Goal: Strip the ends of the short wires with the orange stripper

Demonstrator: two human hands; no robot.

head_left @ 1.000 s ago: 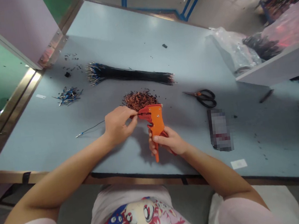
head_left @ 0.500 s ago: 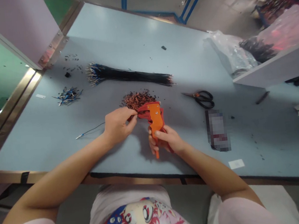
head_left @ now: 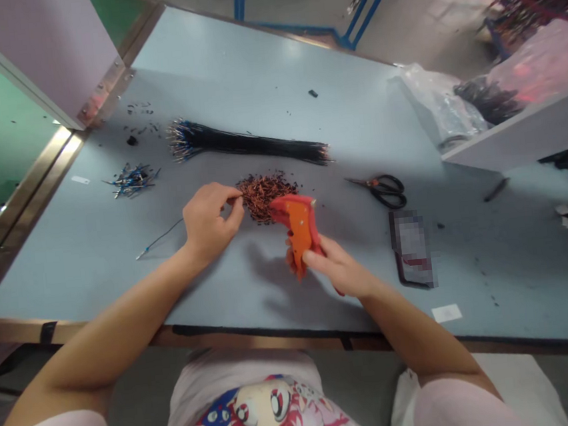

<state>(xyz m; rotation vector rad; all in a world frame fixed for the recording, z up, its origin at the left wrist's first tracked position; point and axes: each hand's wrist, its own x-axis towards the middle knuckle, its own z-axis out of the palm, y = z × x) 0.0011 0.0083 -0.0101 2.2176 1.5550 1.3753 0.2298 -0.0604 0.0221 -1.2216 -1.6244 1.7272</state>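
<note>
Your right hand [head_left: 339, 268] has a firm grip on the orange wire stripper [head_left: 298, 228], fingers wrapped around its handles, which hides the lower part of the tool. Its jaws point up and to the left, just beside the copper-coloured heap of wire clippings [head_left: 267, 196]. Your left hand [head_left: 209, 223] sits just left of that heap, its fingertips [head_left: 238, 194] pinched together. You can't tell whether that grip has hold of anything, because anything so fine is too small to make out. A thin wire [head_left: 160, 238] with a metal tip runs from under that hand across the counter [head_left: 67, 260]. Beyond your hands lie a long bundle of black wires [head_left: 247, 143] and a small tangle of blue-tipped wires [head_left: 133, 180]. To the right are black-handled scissors [head_left: 386, 191] and a blurred object [head_left: 411, 249] that can't be identified.
</note>
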